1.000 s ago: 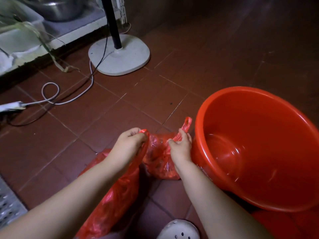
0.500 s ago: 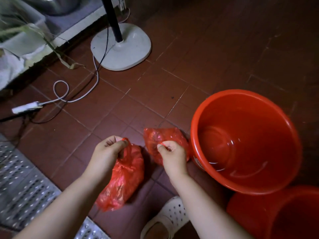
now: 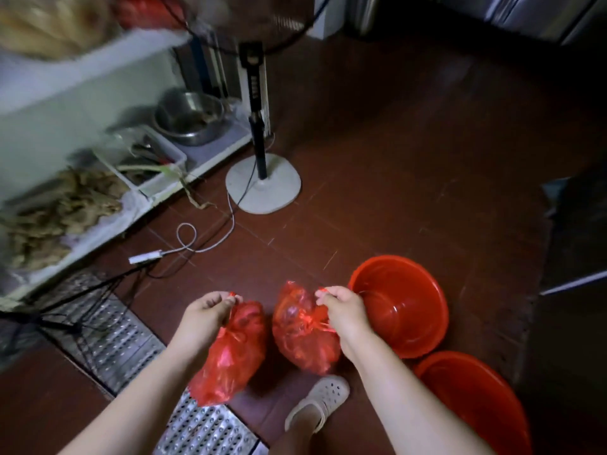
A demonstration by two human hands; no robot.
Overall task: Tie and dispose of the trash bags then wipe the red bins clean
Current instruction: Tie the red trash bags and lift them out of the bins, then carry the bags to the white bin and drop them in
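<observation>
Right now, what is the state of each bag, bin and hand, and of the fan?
Left hand: grips the left bag's top.
Right hand: grips the right bag's top.
Left bag: gathered at the neck, hanging.
Right bag: gathered at the neck, hanging.
Far bin: upright, no bag inside.
Near bin: partly out of frame.
Fan: standing; running or not, cannot tell.

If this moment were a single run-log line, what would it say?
left hand grips left trash bag | right hand grips right trash bag | both bags tied | red bins unwiped
</observation>
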